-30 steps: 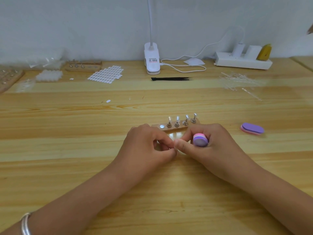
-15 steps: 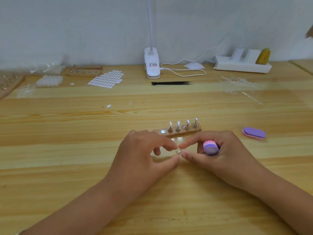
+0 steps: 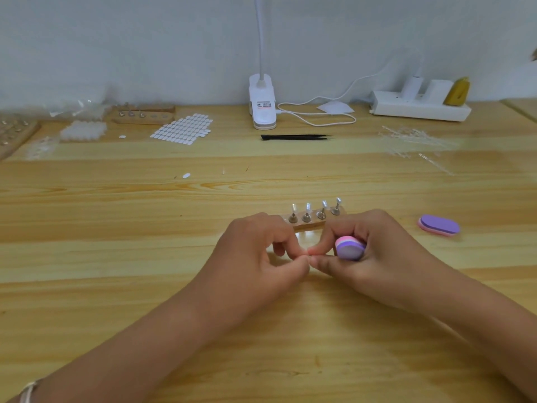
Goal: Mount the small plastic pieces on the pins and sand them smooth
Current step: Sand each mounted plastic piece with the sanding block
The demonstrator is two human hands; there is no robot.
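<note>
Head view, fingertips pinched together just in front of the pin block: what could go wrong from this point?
1. Whatever the left hand and right hand pinch is too small to see; if it slipped it might be hard to find on the pale wooden table.
2. The hands sit right against the wooden pin block; a nudge could disturb the clear pieces on its four visible pins.
3. The right hand also grips a purple sanding block, which may hamper fine placement.

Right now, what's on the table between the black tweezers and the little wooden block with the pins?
Nothing: the head view shows only bare wooden table between the black tweezers and the wooden block.
</note>
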